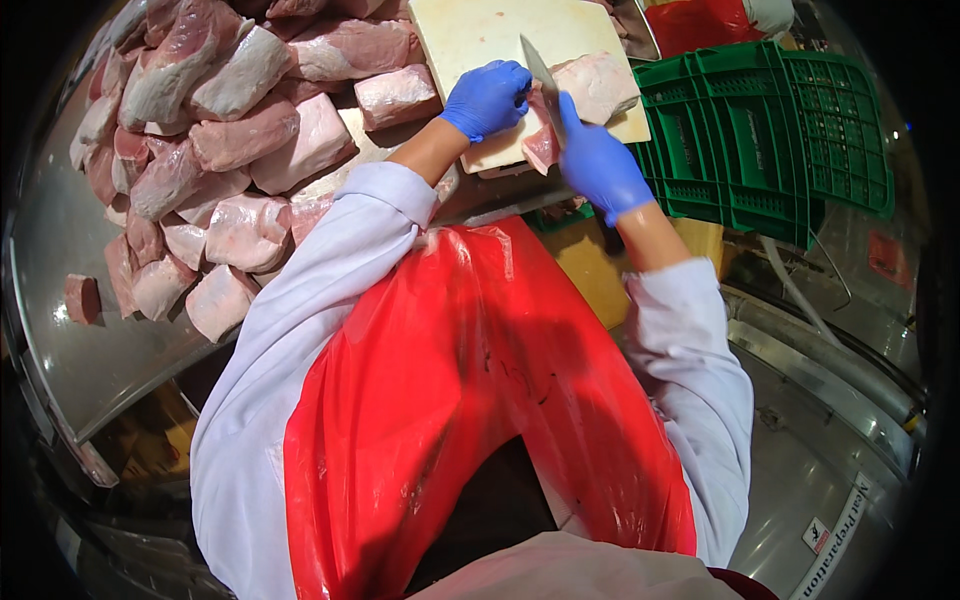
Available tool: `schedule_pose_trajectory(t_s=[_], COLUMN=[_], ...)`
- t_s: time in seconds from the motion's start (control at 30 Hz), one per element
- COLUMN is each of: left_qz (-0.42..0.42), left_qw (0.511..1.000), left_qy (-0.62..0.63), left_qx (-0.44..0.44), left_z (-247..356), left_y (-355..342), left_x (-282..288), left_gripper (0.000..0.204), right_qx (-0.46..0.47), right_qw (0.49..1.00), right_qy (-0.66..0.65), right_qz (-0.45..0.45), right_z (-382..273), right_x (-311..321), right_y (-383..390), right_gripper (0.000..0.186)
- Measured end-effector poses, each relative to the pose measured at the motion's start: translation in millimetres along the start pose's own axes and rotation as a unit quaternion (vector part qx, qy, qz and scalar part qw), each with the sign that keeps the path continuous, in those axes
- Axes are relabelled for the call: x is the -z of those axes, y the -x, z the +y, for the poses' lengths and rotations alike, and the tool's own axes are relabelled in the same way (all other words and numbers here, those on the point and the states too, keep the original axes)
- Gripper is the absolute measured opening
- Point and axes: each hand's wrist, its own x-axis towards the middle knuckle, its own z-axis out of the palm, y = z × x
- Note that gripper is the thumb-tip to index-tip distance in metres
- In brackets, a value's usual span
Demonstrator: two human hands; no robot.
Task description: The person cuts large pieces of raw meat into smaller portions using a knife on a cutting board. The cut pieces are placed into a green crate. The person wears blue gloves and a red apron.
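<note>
My right hand, in a blue glove, is closed around a knife, its index finger stretched toward the blade. The blade points up and slightly left over a white cutting board. Just right of the blade lies a pale, fat-covered chunk of meat. A pinkish strip of meat sits left of and below the blade, near the board's front edge. My left hand, also blue-gloved, is curled closed on the board, left of the strip. Whatever its fingers hold, if anything, is hidden.
Many meat pieces are heaped on a steel table at the left, reaching the board's left side. Green plastic crates stand close at the right. A red bag lies behind them. My red apron hangs below the board.
</note>
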Motion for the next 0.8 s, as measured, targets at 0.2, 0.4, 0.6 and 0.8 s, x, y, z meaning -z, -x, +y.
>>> schedule_pose_trajectory(t_s=[0.2, 0.4, 0.6, 0.8], left_qz=[0.01, 0.013, -0.05, -0.051], left_qw=[0.995, 0.977, 0.987, 0.988], left_qy=[-0.035, -0.13, -0.121, -0.134], left_qx=[0.098, 0.168, -0.092, -0.059], left_z=[2.7, 7.2, 100.7, 89.1], left_y=[10.0, 8.1, 36.3, 46.9], left_x=[15.6, 35.4, -6.3, -25.7], left_gripper=[0.012, 0.017, 0.027, 0.018], right_qx=[0.05, 0.087, 0.162, 0.174], right_qw=[0.979, 0.996, 0.933, 0.956], right_qy=[0.155, 0.011, -0.182, -0.066], right_qz=[-0.123, -0.012, 0.266, 0.226], right_z=[31.5, 100.2, 92.3, 92.0], right_x=[41.2, 25.5, -43.8, -76.8], right_y=[97.1, 122.3, 28.2, 4.9], right_gripper=[0.08, 0.082, 0.077, 0.081])
